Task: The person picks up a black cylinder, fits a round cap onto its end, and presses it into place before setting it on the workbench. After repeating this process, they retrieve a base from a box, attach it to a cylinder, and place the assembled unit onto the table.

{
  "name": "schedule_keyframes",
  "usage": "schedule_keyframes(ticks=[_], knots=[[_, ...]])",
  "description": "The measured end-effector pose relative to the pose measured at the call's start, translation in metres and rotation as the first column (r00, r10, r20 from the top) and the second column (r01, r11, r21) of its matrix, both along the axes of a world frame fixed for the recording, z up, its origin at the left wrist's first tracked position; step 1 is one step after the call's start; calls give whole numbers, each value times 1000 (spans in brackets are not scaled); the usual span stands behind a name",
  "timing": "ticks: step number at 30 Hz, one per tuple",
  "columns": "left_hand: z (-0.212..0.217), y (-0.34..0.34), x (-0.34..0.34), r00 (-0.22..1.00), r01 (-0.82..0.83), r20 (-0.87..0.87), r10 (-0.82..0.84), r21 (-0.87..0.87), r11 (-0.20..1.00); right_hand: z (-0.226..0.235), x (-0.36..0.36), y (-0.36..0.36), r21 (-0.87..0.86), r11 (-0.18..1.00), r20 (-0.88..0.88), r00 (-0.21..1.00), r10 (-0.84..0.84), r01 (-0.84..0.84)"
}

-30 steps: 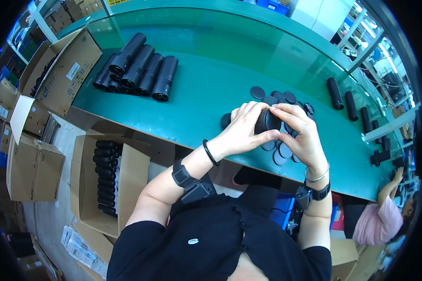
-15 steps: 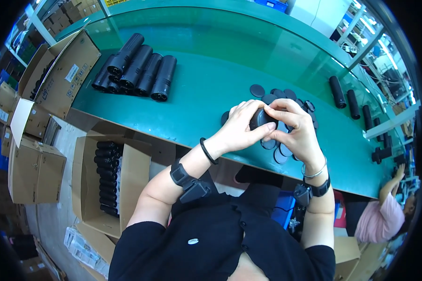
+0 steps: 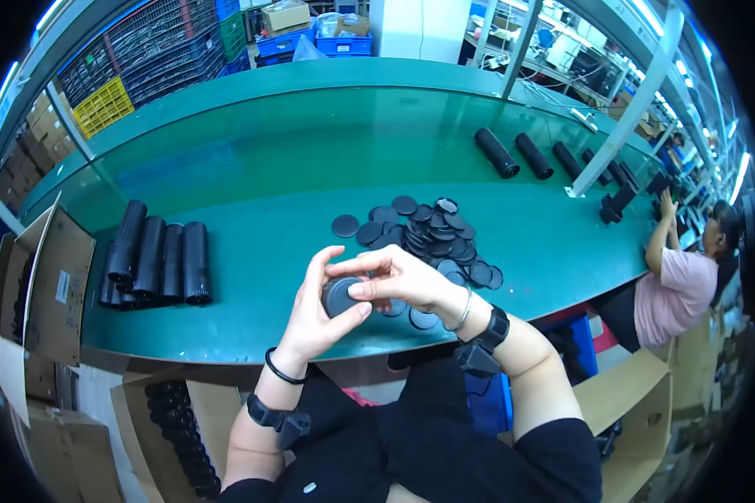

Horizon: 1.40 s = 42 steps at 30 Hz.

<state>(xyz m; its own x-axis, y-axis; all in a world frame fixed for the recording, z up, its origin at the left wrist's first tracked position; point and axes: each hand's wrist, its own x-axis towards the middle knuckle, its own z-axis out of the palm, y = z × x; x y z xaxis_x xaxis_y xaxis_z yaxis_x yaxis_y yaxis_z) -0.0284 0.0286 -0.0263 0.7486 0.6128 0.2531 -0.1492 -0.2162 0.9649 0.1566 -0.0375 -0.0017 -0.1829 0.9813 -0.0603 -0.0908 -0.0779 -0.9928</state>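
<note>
A round black cap [image 3: 342, 298], seen face-on, is held between my two hands above the near part of the green workbench. My left hand [image 3: 312, 308] wraps round its left side, with the thumb along the near edge. The fingers and thumb of my right hand [image 3: 394, 281] press on its top and right rim. Whether a tube is under the cap is hidden. Just beyond my hands a loose heap of flat black discs [image 3: 436, 235] lies on the bench, some of them partly behind my right hand.
Black tubes [image 3: 172, 260] are stacked at the left of the workbench [image 3: 268, 201]; other tubes [image 3: 497, 152] lie at the far right by a metal post [image 3: 637, 101]. Open cartons [image 3: 59, 277] stand left, one below holding black parts [image 3: 180, 436]. A co-worker [image 3: 675, 277] is at the right.
My view has swung right, so bench, tubes and heap sit differently in the picture. Both hands still hold the round cap, now left of the disc heap rather than over it.
</note>
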Motion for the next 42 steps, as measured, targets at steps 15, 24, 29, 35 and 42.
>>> schedule_keyframes(ticks=[15,24,29,35,42], knots=[[9,18,-3,924,16,359,129,-375,927,0,6,2,335,941,433,895,-109,-48],[38,122,-38,871,-489,-25,490,-122,863,11,53,43,147,939,374,862,-343,310],[43,232,-153,-25,-372,-238,971,903,212,-33,214,106,-26,776,522,671,-527,630],[44,294,-189,-193,-408,-602,775,767,495,-145,399,118,355,580,697,205,-687,734],[99,256,-205,304,-496,-326,895,748,441,-69,251,148,598,712,786,-443,-431,368]])
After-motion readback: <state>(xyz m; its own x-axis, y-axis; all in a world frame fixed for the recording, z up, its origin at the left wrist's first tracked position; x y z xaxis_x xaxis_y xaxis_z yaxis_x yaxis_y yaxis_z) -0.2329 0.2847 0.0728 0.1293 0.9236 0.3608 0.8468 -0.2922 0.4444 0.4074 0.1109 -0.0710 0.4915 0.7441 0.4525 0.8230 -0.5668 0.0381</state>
